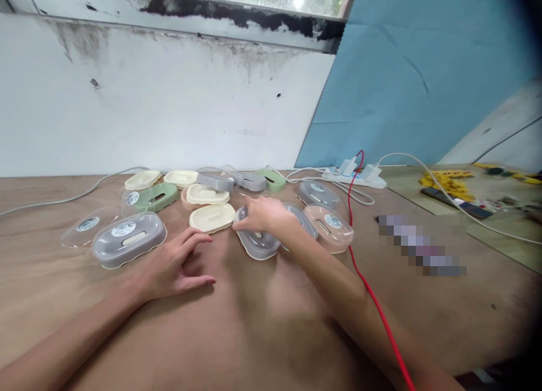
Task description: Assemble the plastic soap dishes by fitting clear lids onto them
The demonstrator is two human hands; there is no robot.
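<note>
- One grey oval case (pixel 260 248) with a clear cover lies on the worktop (pixel 42 300), under the right hand (pixel 262 213); its long axis slants from far left toward near right.
- That hand is the nearer one, its fingers bent over the case's far-left end; whether they grip it, I cannot tell.
- Left of the case and apart from it is the left hand (pixel 171 265), fingers spread and holding nothing.
- Just left of the case sits a cream tray (pixel 212 217); to its right is a peach case (pixel 324 233).
- Round pale labels (pixel 332 221) mark several covers; their print is too small to read, and no brand is legible.
- Farther right runs a red cable (pixel 371 294).
</note>
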